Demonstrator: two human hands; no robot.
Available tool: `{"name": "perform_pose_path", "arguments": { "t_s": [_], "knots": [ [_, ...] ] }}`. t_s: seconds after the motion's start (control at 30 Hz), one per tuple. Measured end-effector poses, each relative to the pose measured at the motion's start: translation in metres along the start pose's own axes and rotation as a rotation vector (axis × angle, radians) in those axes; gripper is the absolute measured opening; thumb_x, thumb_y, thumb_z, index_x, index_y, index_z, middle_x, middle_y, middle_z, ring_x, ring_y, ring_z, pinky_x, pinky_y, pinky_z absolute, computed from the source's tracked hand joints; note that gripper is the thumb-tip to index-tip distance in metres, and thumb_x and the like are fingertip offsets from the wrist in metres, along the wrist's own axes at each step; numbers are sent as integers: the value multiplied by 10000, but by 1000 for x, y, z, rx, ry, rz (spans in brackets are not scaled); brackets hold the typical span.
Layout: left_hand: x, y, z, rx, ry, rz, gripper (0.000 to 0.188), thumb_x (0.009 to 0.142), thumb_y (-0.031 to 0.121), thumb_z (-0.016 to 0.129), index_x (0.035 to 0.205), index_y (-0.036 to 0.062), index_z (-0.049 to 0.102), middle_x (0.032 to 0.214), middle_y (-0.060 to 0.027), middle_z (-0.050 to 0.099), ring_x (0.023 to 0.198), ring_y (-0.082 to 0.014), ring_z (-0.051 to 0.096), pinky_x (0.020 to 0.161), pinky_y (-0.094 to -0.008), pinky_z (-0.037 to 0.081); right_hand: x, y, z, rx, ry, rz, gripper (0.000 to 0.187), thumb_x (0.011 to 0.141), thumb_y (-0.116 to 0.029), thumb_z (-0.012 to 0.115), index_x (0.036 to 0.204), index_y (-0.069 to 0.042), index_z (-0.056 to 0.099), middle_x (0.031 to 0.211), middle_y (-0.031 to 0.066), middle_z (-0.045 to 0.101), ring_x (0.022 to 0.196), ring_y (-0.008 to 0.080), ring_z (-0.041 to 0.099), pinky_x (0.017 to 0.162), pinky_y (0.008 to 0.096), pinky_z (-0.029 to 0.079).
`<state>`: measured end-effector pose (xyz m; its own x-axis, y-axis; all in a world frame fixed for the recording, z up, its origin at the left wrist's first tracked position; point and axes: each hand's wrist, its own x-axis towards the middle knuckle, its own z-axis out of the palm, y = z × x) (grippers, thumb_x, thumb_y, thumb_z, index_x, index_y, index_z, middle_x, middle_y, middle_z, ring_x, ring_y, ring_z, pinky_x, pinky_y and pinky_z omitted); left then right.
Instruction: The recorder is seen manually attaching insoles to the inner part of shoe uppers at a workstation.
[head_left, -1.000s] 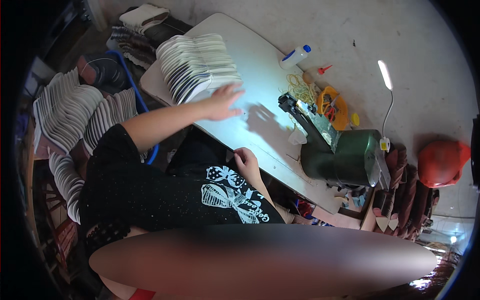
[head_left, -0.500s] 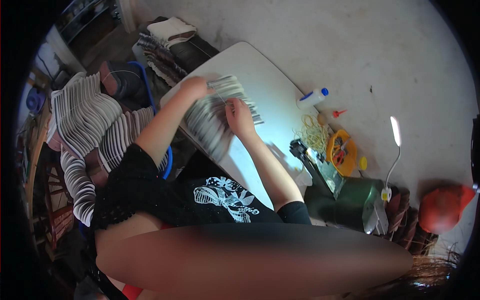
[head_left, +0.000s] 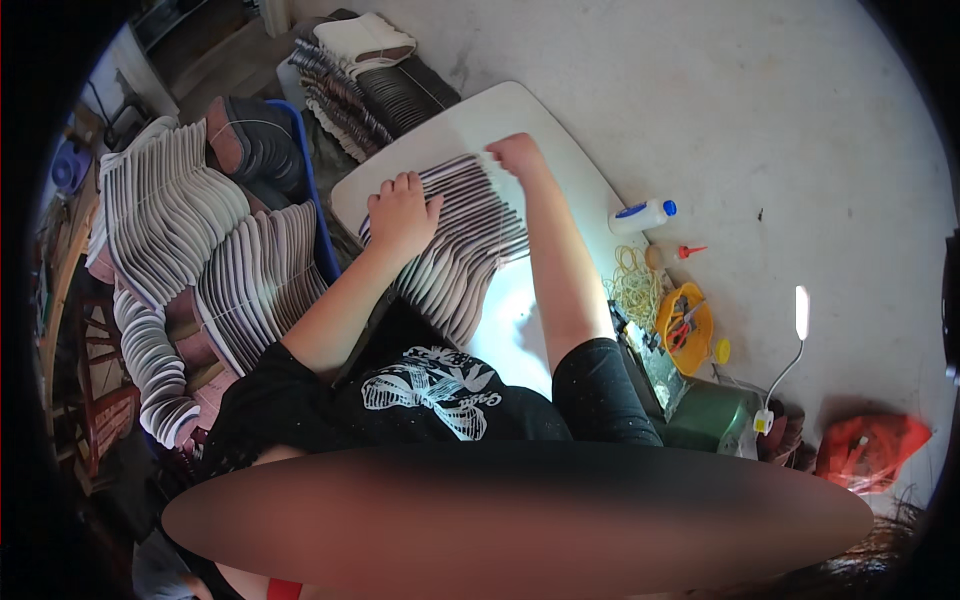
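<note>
R hand [head_left: 518, 157] moved from mid-stack to just by far R corner since 0.5 s ago; curled, can't tell if holding anyth. L hand [head_left: 403, 215] part-open, resting on stack of sole-like pcs [head_left: 465, 235], on wht table [head_left: 490, 118].

We see a stack of soles [head_left: 462, 262], its many thin, flat pieces pressed closely together so that their long edges face us. The edges alternate between pale and dark lines, and we note a brownish-mauve tint toward the near end. Each edge bends in a gentle wave, and the waves follow one another in parallel along the stack. We find the stack lying on the white table [head_left: 470, 125], running from the middle of the top to the near edge; we cannot tell whether it overhangs. Part of its left side is covered from our view.
</note>
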<state>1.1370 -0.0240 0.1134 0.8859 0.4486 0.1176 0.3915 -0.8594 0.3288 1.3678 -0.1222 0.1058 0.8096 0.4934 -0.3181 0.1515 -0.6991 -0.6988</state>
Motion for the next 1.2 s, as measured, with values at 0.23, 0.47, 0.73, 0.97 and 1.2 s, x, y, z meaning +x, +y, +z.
{"name": "perform_pose_path", "arguments": {
  "t_s": [0.23, 0.47, 0.73, 0.97, 1.2],
  "knots": [
    [7, -9, 7, 142, -36, -41, 643, 835, 456, 547, 1267, -6, 431, 1311, -142, 425, 1207, -314, 392, 948, -575, 321, -68, 86, -7, -408, 466, 410, 212, 774, -124, 540, 912, -53, 684, 960, 167, 668, 956, 306, 636, 740, 375, 527],
    [8, 13, -6, 133, 57, 30, 729, 824, 508, 550, 1327, 3, 395, 1389, -167, 364, 1286, -361, 314, 1014, -637, 181, -76, 100, -28, -62, 887, 317, 212, 791, -135, 544, 917, -14, 664, 899, 209, 660, 864, 349, 648, 725, 408, 513],
    [-67, 124, 32, 55, -249, 720, 743, 745, 431, 665, 1272, -34, 424, 1300, -171, 435, 1283, -322, 331, 1054, -525, 224, -35, 143, -28, -34, 614, 240, 162, 772, -56, 517, 774, -2, 669, 676, 147, 647, 623, 254, 630, 517, 376, 451],
    [-77, 130, 72, -156, -127, 1051, 587, 667, 402, 719, 1135, 73, 589, 1259, -96, 448, 1190, -319, 376, 915, -489, 349, -70, 89, -25, -332, -241, 481, 202, 811, -103, 490, 672, -108, 636, 590, 1, 569, 453, 127, 433, 420, 297, 329],
    [-79, 125, 57, -139, -193, 1082, 525, 647, 325, 737, 1115, 136, 591, 1191, -36, 504, 1107, -333, 423, 819, -452, 394, -57, 98, -81, -795, 126, 321, 246, 811, -137, 542, 996, -79, 694, 1135, 171, 612, 1082, 309, 582, 870, 414, 485]
  ]
}}
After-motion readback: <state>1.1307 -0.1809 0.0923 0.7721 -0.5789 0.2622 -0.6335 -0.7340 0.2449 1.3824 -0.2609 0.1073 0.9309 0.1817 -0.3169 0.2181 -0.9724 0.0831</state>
